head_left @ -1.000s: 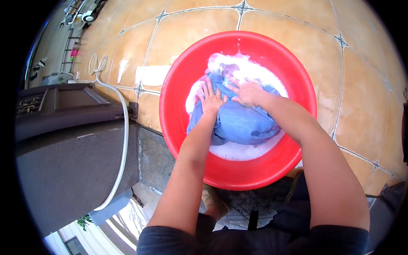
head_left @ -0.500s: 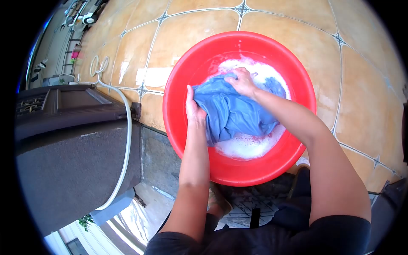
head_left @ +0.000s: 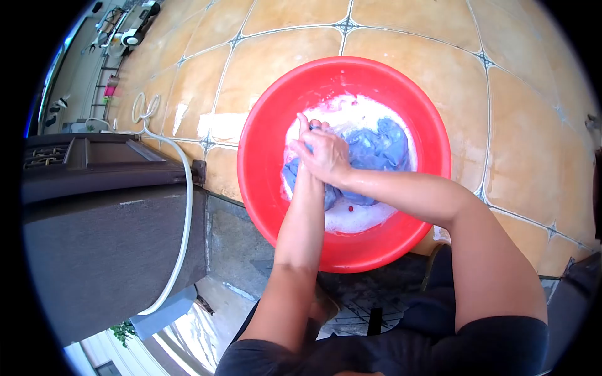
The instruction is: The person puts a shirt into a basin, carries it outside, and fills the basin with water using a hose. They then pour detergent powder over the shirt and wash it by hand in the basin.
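Note:
A blue cloth garment lies wet and bunched in white suds inside a red plastic basin. My right hand is closed over the cloth at the basin's left-middle, its fingers curled toward my left hand. Beneath and beside it, my left hand is mostly covered, with only its thumb side and wrist showing. A bit of blue fabric shows between the two hands, which press together on it. More of the cloth hangs below my wrists into the foam.
Tan floor tiles surround the basin's far side. On the left, a pale hose runs over a dark wooden gate or panel. A pink object and wheeled equipment stand at the far upper left.
My right hand has moved left and down onto my left hand, and the two now press together. The spread cloth has dropped into a bunch in the suds, with more foam visible.

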